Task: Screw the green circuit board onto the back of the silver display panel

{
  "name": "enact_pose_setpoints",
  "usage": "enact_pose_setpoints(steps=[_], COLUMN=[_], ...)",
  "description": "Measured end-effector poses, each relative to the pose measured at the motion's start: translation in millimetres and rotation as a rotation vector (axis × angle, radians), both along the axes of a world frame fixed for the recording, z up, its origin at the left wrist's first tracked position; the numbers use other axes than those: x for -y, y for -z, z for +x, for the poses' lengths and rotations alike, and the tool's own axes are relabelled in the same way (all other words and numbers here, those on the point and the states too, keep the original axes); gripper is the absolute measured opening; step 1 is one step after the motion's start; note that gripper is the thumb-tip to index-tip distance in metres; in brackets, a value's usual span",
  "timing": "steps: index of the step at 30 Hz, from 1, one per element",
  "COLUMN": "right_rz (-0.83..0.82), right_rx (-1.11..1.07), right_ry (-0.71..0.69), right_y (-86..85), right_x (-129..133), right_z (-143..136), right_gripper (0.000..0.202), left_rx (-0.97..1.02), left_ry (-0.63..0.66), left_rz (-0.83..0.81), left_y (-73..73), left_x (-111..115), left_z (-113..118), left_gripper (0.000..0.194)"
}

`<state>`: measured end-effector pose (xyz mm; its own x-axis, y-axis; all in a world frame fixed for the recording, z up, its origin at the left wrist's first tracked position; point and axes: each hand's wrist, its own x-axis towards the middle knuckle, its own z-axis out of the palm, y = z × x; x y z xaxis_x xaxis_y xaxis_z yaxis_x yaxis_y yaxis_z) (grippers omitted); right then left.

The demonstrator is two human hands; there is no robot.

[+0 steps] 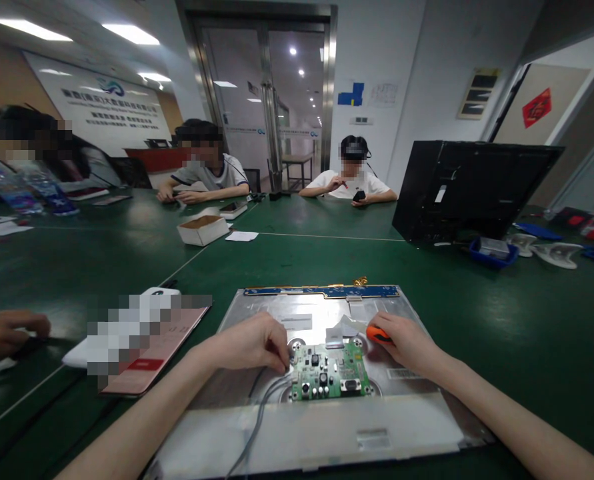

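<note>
In the head view, the green circuit board [329, 370] lies between my hands on the metal display panel [347, 423]. My left hand [259, 343] is at the board's ten o'clock, fingertips pinched narrow against its edge; I cannot tell what they grip. My right hand [401, 341], at two o'clock, is closed around an orange-handled tool [378, 335] pointing toward the board.

Grey cables [258, 430] run from the board's left edge toward seven o'clock, across the panel. A blue circuit strip [321, 291] lines the panel's far edge at twelve. At nine o'clock, beside my left forearm, lies a pink folder-like item [147, 357]; farther out is a co-worker's hand [9, 337]. A white open box [203, 230] sits at eleven, a black monitor [471, 190] at one to two.

My left forearm covers part of the panel's left side, and both forearms are cut off by the frame. Whether the pale piece by the tool's tip is blade or foil is hard to make out.
</note>
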<state>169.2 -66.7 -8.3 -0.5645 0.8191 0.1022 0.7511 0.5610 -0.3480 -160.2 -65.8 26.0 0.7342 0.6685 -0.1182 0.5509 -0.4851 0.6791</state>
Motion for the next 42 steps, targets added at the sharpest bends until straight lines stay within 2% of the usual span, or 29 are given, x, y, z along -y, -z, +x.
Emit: enact_pose_setpoints(steps=[7,16,19,23,29,33,37,40,42], right_rz=[0.005,0.016,0.024,0.031,0.062,0.078,0.080,0.064,0.042], right_rx=[0.003,0.002,0.002,0.002,0.016,0.034,0.063,0.101,0.128], right_ry=[0.006,-0.006,-0.013,-0.016,0.006,-0.019,-0.117,-0.187,-0.219], right_y=[1.0,-0.7,-0.3,0.8,-3.9,-16.1,-26.3,-25.4,-21.4], right_x=[-0.8,0.8,0.7,0.9,-3.5,-11.2,-22.2,-32.0,-38.2], right_z=[0.2,0.1,-0.1,0.0,-2.7,-26.1,-68.2,-99.3,-115.0], right_gripper=[0.021,0.023,0.027,0.028,0.029,0.025,0.023,0.015,0.023], left_rx=[-0.098,-0.090,-0.058,-0.081,-0.049,-0.042,-0.041,-0.042,-0.047], left_ry=[-0.047,-0.039,-0.130,-0.310,-0.359,-0.357,-0.361,-0.365,-0.366], left_rz=[0.018,0.013,0.063,0.267,0.387,0.383,0.381,0.387,0.396], left_y=[-7.6,-13.4,-9.7,2.2,15.6,18.4,20.0,19.3,18.2], left_x=[6.7,7.3,2.5,-5.8,-10.5,-10.7,-10.3,-9.5,-8.9], left_z=[5.2,1.9,1.1,5.3,10.2,7.1,3.7,3.2,3.5], left_gripper=[0.007,0.008,0.012,0.013,0.011,0.013,0.013,0.012,0.010])
